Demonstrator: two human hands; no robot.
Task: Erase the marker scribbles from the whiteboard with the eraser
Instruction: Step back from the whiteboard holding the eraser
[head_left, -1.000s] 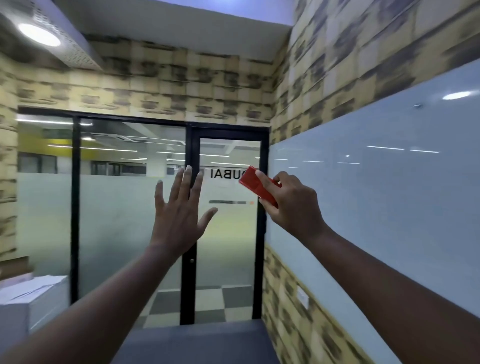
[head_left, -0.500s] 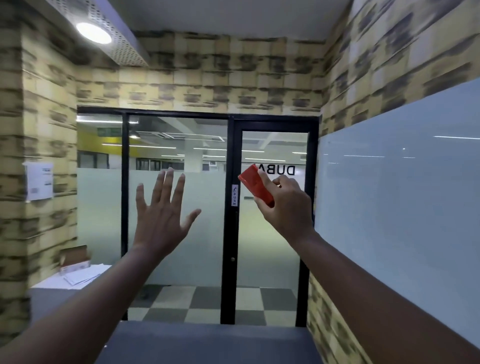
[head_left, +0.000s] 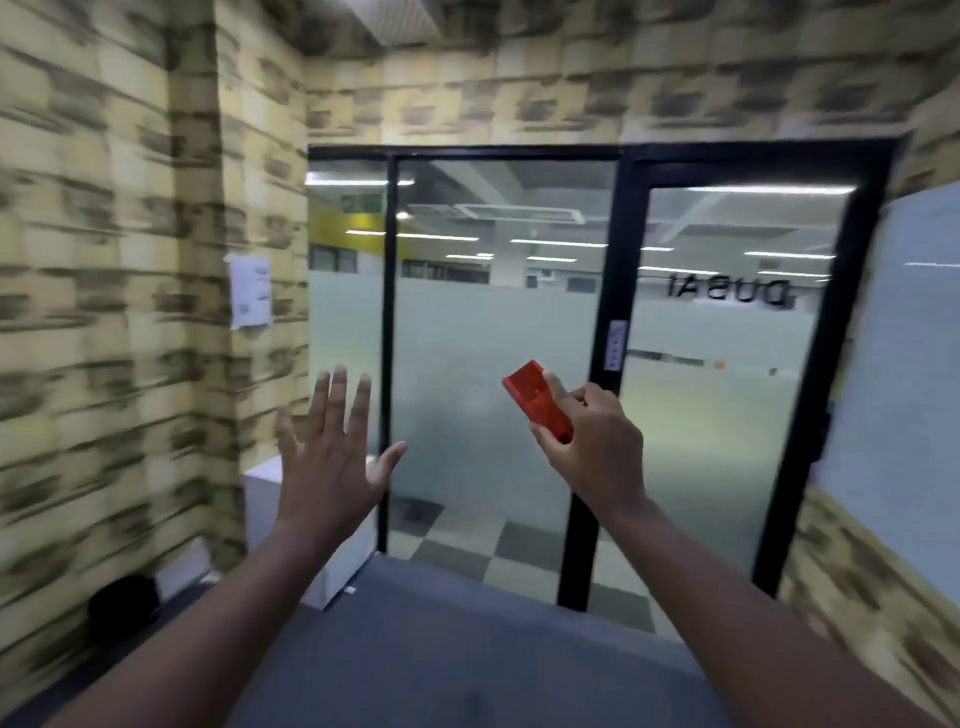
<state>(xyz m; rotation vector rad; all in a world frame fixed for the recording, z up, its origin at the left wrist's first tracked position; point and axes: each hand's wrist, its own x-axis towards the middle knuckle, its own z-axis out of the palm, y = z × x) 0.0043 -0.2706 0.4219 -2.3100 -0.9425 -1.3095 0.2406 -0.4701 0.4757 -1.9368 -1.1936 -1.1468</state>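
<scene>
My right hand (head_left: 592, 447) is raised in front of the glass door and grips a red eraser (head_left: 537, 401), which sticks up and to the left from my fingers. To its left my left hand (head_left: 330, 457) is held up with the fingers spread and nothing in it. The whiteboard (head_left: 898, 364) shows only as a pale strip on the right wall, well to the right of the eraser. No scribbles are visible on that strip. The eraser touches nothing but my hand.
A black-framed glass partition and door (head_left: 727, 389) fill the far wall. A white cabinet (head_left: 260, 499) stands in the left corner under a paper notice (head_left: 251, 291). A grey surface (head_left: 441, 649) lies below my arms, with a black object (head_left: 122, 603) at lower left.
The view has swung left, so the whiteboard has slid to the right edge and the left wall has come in. Both hands sit lower in the frame; the eraser is still held.
</scene>
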